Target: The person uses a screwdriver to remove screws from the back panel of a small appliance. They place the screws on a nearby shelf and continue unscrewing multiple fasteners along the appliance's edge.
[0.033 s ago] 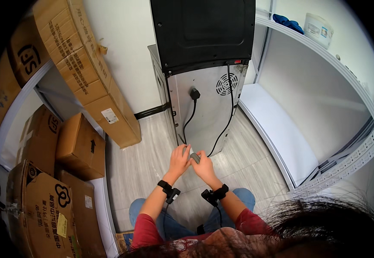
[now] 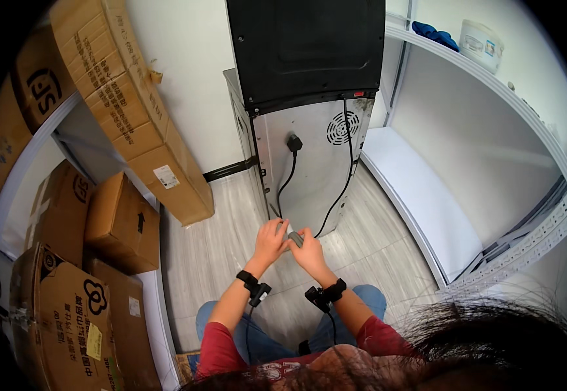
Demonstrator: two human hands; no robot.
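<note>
My right hand grips a short grey cylinder-shaped piece, its exact kind unclear, with the thumb along it. Its paler end points toward my left hand, whose fingers are drawn together around that end; what lies inside them is partly hidden. Both hands meet low in front of a tall appliance with a grey metal back panel and a black upper cover. A black plug sits in the panel, its cord running down behind my left fingers. Another black cord curves down on the right.
Cardboard boxes fill the shelving at left, and a tall carton leans against the wall. To the right stands a white shelf unit; a blue cloth and a white tub rest on top. Black straps with small devices circle both wrists.
</note>
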